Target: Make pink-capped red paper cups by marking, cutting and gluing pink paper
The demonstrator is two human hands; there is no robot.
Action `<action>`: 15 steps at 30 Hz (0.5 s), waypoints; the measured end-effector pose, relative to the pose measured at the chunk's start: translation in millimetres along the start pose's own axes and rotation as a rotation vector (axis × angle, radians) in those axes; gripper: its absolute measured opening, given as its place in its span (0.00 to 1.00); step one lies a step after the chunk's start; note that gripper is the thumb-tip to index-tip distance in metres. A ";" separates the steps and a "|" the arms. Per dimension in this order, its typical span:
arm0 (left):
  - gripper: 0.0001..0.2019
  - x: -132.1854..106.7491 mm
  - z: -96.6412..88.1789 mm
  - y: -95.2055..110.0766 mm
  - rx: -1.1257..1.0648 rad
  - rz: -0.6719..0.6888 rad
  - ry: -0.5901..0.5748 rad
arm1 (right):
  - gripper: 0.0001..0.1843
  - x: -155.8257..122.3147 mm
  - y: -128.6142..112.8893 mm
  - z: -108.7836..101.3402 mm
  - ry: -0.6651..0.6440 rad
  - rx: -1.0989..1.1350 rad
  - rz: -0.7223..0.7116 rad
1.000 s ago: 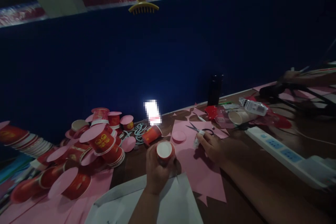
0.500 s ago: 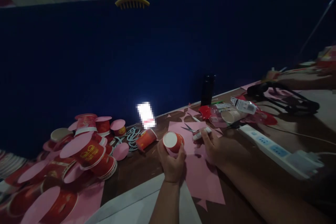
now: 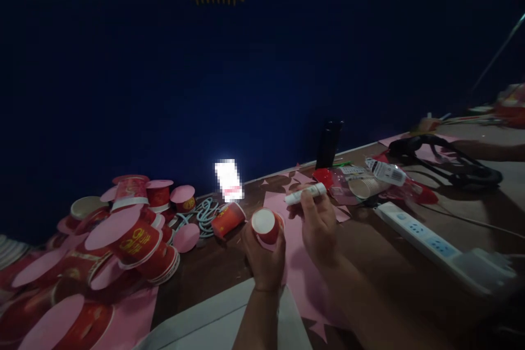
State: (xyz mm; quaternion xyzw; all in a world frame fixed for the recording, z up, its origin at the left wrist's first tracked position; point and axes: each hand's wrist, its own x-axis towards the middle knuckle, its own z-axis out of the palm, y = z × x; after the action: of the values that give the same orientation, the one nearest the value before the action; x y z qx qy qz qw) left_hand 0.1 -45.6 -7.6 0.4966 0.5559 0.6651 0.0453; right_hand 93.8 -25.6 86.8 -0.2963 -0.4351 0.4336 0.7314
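My left hand (image 3: 264, 254) is wrapped round a red paper cup (image 3: 271, 237), its pale round end tilted up toward me. To its right, my right hand (image 3: 319, 224) grips a white glue stick (image 3: 305, 194) between thumb and fingers, pointing left and held above the table. The stick and the cup are apart. Beneath my right hand lies a cut-up pink paper sheet (image 3: 301, 268). An orange-red paper cup (image 3: 228, 220) rests on its side just left of my left hand. I cannot make out the scissors, which my right hand seems to cover.
Red cups with pink paper discs (image 3: 135, 240) are heaped at left, beside a coiled cable (image 3: 207, 217) and a glowing phone (image 3: 229, 179). At right are a power strip (image 3: 426, 238), bagged cups (image 3: 365, 187), a black bottle (image 3: 329, 144) and another person's arm (image 3: 488, 150).
My right hand has lifted the glue stick up and left, nearer the cup, and the scissors no longer show. My left hand still holds the cup, slightly lower in view.
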 end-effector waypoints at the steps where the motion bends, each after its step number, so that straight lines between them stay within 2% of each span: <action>1: 0.30 0.2 -0.5 0.5 0.014 -0.012 -0.002 | 0.10 -5.9 6.6 -0.3 0.055 -0.006 -0.041; 3: 0.30 1.0 -1.5 1.7 0.042 -0.029 -0.018 | 0.08 -18.3 18.2 -3.7 0.075 -0.038 -0.094; 7: 0.30 3.6 -3.7 3.5 0.073 -0.011 -0.061 | 0.07 -34.7 29.4 -15.6 0.026 -0.165 -0.194; 11: 0.27 5.9 -4.4 3.5 0.099 0.034 -0.079 | 0.11 -36.1 30.7 -25.0 0.017 -0.319 -0.291; 15: 0.25 7.1 -2.8 3.4 0.132 0.050 -0.049 | 0.15 -34.5 32.5 -27.6 -0.014 -0.415 -0.317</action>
State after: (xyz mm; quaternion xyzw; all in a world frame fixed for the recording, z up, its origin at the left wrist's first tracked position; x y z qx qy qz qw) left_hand -3.8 -44.5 -0.3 0.5284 0.5846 0.6156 0.0095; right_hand 97.7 -43.4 35.1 -0.3651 -0.5608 0.2172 0.7107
